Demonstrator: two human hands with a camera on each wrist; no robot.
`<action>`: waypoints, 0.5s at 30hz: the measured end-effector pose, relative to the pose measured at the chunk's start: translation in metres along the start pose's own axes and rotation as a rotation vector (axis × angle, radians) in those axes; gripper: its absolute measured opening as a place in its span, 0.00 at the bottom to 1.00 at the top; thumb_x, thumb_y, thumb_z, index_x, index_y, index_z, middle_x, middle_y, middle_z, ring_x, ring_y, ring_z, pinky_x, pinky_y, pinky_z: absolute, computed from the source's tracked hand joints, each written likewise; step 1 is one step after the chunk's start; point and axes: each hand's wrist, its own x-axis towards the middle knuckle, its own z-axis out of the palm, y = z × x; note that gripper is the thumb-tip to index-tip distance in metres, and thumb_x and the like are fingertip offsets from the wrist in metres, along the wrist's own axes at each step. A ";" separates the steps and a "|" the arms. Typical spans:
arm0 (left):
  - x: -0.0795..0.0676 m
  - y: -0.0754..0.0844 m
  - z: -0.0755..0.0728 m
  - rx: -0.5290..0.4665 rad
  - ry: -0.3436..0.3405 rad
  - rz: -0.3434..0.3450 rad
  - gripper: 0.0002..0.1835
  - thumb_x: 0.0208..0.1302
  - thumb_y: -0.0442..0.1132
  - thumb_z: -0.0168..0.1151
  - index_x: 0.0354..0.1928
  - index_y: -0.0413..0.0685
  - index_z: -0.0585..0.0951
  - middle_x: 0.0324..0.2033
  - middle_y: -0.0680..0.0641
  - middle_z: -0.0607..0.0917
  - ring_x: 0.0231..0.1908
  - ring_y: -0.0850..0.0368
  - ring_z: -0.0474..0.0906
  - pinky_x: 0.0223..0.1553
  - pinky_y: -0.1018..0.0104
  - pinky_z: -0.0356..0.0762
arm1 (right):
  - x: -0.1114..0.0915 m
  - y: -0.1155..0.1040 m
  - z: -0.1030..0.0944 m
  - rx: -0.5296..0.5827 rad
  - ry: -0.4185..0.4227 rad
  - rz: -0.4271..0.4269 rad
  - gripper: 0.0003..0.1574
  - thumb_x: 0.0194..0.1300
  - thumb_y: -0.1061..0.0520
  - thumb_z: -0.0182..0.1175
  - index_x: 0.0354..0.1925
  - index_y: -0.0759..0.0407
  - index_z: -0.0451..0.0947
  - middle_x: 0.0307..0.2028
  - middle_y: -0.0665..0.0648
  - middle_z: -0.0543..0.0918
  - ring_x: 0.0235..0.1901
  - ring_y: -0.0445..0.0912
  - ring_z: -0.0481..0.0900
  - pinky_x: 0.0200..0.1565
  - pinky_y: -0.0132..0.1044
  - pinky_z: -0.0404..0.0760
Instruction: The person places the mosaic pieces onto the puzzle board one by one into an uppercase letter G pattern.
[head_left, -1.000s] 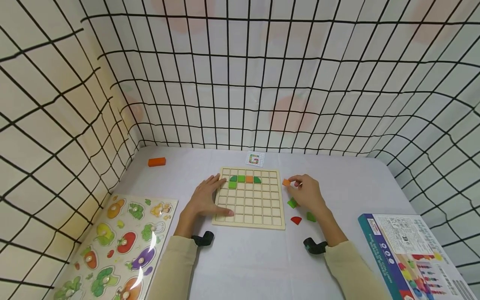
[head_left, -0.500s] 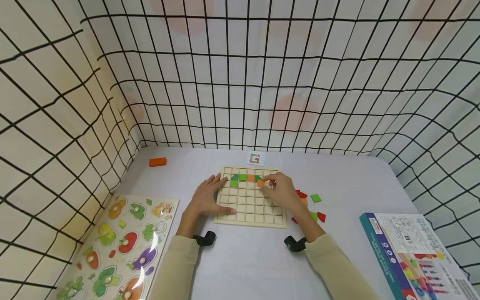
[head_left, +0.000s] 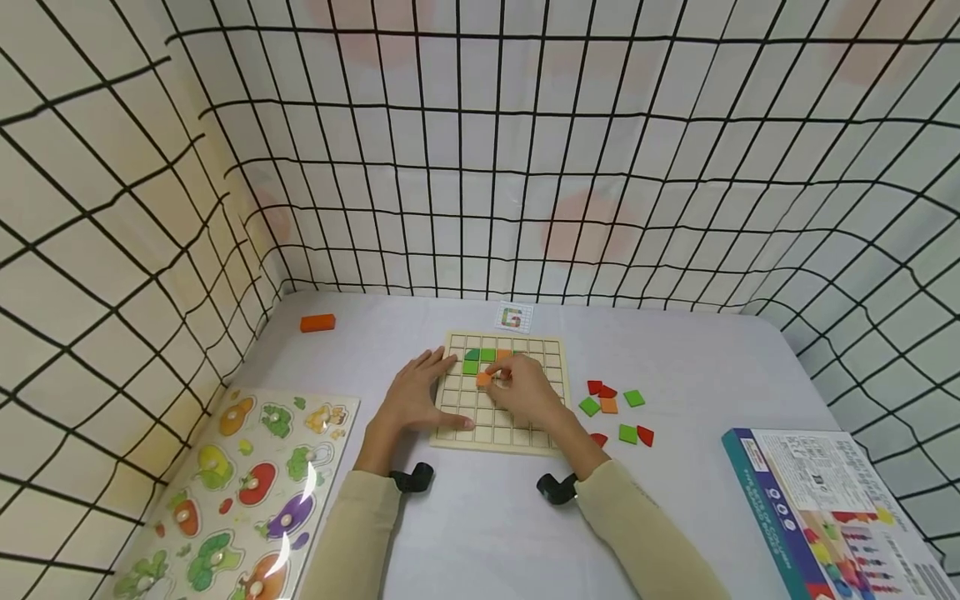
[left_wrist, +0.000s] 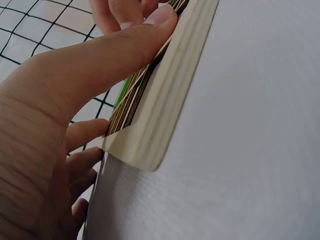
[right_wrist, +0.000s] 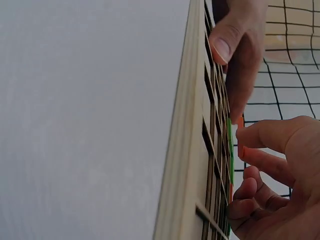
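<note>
A wooden grid board (head_left: 495, 440) lies on the table, its squares marked by raised lines. My right hand (head_left: 528, 390) pinches an orange square tile (head_left: 483, 380) between thumb and fingers, over the board's upper left part. In the right wrist view this tile (right_wrist: 240, 137) stands out just off the board's face. My left hand (head_left: 412, 393) spreads along the board's left edge, thumb resting on the lower left squares and fingertips at the upper left. A dark green rounded piece (head_left: 472, 355), light green squares (head_left: 470, 367) and an orange square (head_left: 504, 355) sit in the grid; my right hand partly covers that row.
Loose red, green and orange tiles (head_left: 608, 405) lie right of the board. A small pattern card (head_left: 514, 317) is behind it. A vegetable puzzle (head_left: 247, 467) lies at left, an orange block (head_left: 318, 322) farther back, a box (head_left: 832, 500) at right. Black mesh (head_left: 495, 175) surrounds the table.
My right hand has carried the orange tile from the board's right side leftward over the grid, uncovering the loose tiles. The left hand stays in place at the board's edge.
</note>
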 end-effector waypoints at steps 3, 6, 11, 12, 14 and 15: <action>0.001 -0.001 0.001 0.005 0.015 0.017 0.66 0.36 0.75 0.75 0.79 0.56 0.64 0.81 0.47 0.58 0.82 0.46 0.49 0.82 0.42 0.46 | 0.002 -0.003 0.005 -0.007 -0.008 -0.016 0.16 0.65 0.54 0.70 0.51 0.56 0.88 0.37 0.52 0.82 0.38 0.45 0.74 0.39 0.36 0.76; 0.002 -0.003 0.002 0.010 0.021 0.031 0.66 0.36 0.76 0.75 0.79 0.55 0.64 0.81 0.46 0.58 0.82 0.46 0.48 0.82 0.43 0.43 | 0.005 -0.005 0.009 -0.003 -0.009 -0.031 0.17 0.65 0.55 0.70 0.51 0.57 0.88 0.33 0.51 0.80 0.34 0.45 0.73 0.35 0.35 0.74; 0.003 -0.005 0.004 0.014 0.017 0.036 0.67 0.36 0.76 0.75 0.80 0.56 0.63 0.81 0.47 0.58 0.82 0.47 0.48 0.82 0.43 0.44 | 0.009 -0.008 0.011 -0.019 -0.023 -0.020 0.17 0.65 0.55 0.70 0.52 0.56 0.88 0.29 0.51 0.76 0.31 0.44 0.70 0.31 0.34 0.69; 0.003 -0.005 0.004 0.013 0.017 0.036 0.67 0.36 0.76 0.75 0.80 0.56 0.63 0.81 0.47 0.58 0.82 0.47 0.48 0.82 0.43 0.44 | 0.009 -0.009 0.012 -0.022 -0.027 -0.019 0.17 0.65 0.55 0.70 0.52 0.57 0.88 0.28 0.51 0.75 0.31 0.44 0.69 0.30 0.34 0.68; 0.003 -0.005 0.003 0.012 0.014 0.035 0.67 0.36 0.75 0.76 0.80 0.56 0.63 0.81 0.47 0.57 0.82 0.46 0.48 0.82 0.43 0.44 | 0.010 -0.010 0.013 -0.036 -0.036 -0.020 0.17 0.65 0.55 0.70 0.52 0.56 0.88 0.28 0.51 0.74 0.31 0.44 0.69 0.30 0.34 0.67; 0.003 -0.005 0.003 0.012 0.013 0.034 0.67 0.36 0.75 0.76 0.80 0.56 0.63 0.81 0.47 0.57 0.82 0.46 0.48 0.82 0.43 0.44 | 0.010 -0.010 0.013 -0.043 -0.040 -0.020 0.17 0.66 0.54 0.70 0.52 0.56 0.88 0.28 0.51 0.74 0.30 0.44 0.69 0.30 0.34 0.67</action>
